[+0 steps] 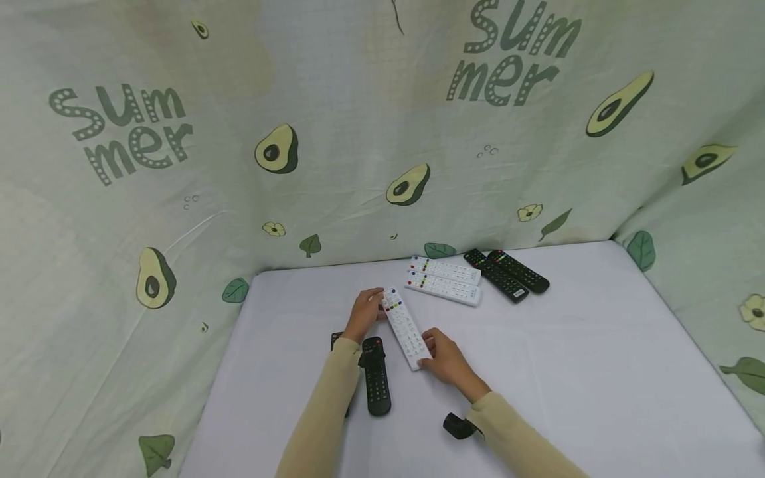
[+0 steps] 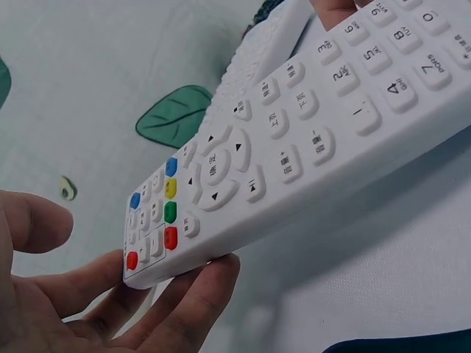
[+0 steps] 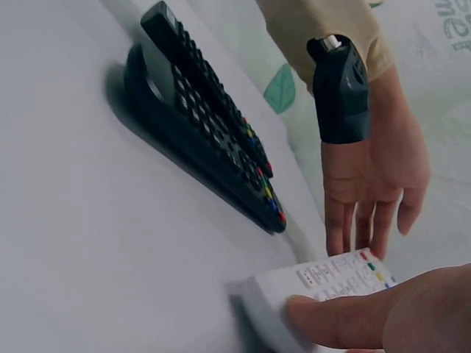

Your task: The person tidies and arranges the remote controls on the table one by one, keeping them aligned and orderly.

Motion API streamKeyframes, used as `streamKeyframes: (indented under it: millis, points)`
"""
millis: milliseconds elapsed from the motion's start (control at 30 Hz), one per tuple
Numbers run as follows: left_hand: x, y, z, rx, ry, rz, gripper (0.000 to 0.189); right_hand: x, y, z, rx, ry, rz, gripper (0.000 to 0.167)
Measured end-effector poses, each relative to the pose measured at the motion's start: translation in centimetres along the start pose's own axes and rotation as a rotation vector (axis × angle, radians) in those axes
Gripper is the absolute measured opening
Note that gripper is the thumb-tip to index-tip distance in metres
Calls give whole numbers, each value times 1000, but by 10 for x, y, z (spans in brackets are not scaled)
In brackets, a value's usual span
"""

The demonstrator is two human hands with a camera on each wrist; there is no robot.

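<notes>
A white remote control (image 1: 405, 330) with coloured buttons lies slantwise between both hands, buttons up. At its far end is my left hand (image 1: 362, 315); in the left wrist view the fingertips touch the remote's edge from below, while the thumb stands apart from it. My right hand (image 1: 447, 358) grips the near end, its thumb (image 3: 331, 318) pressing on that end in the right wrist view. Close to my left forearm lies a black remote control (image 1: 378, 385). A second black remote (image 1: 336, 340) is mostly hidden by the left sleeve.
Two white remotes (image 1: 445, 290) lie side by side at the back of the white-covered table (image 1: 574, 372). Right of them are two black remotes (image 1: 518, 271). A printed cloth (image 1: 346, 133) hangs behind. Each wrist wears a black camera (image 1: 459, 425).
</notes>
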State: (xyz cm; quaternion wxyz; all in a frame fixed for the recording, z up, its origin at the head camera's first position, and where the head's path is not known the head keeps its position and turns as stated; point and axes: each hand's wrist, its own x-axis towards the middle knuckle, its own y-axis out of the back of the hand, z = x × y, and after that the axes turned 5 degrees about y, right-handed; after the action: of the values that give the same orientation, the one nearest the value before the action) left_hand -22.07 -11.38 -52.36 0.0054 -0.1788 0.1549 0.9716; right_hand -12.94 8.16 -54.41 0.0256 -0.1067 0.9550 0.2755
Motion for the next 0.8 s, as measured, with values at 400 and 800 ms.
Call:
streamKeyframes:
  millis: [400,800]
  points:
    - [-18,7,-10,-6,-30,-92,31,-42,-4,-1,142,-23,-38,54]
    - [-34,5,-15,85,-70,-141,25,-73,-9,4,232,22,-87,64]
